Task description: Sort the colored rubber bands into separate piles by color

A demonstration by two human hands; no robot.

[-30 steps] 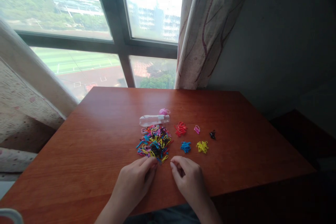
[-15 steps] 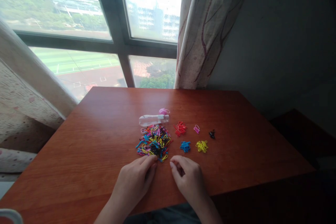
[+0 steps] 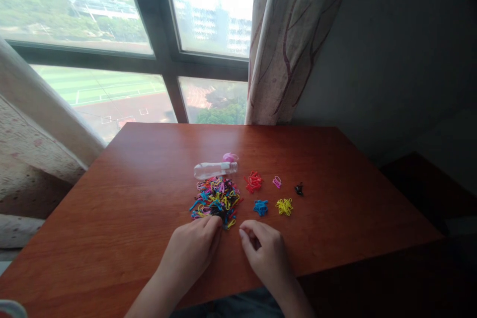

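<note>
A mixed pile of small coloured rubber bands [image 3: 215, 199] lies in the middle of the wooden table [image 3: 130, 198]. My left hand [image 3: 192, 250] rests flat on the table, fingertips touching the pile's near edge. My right hand [image 3: 264, 254] sits just right of it with fingers curled in; whether it holds a band I cannot make out. To the right lie small sorted heaps: red bands [image 3: 254, 182], blue bands [image 3: 261, 207], yellow bands [image 3: 284, 206], a pink band [image 3: 276, 182] and black bands [image 3: 298, 189].
A clear plastic bottle [image 3: 212, 170] lies on its side behind the pile, with a pink cap [image 3: 230, 157] beside it. Beyond the table's far edge are a window [image 3: 164, 59] and a curtain [image 3: 286, 44]. A dark wall [image 3: 402, 49] stands to the right.
Both hands have stayed in place at the pile's near edge. The view has shifted slightly, so everything sits a little lower left in the frame.
</note>
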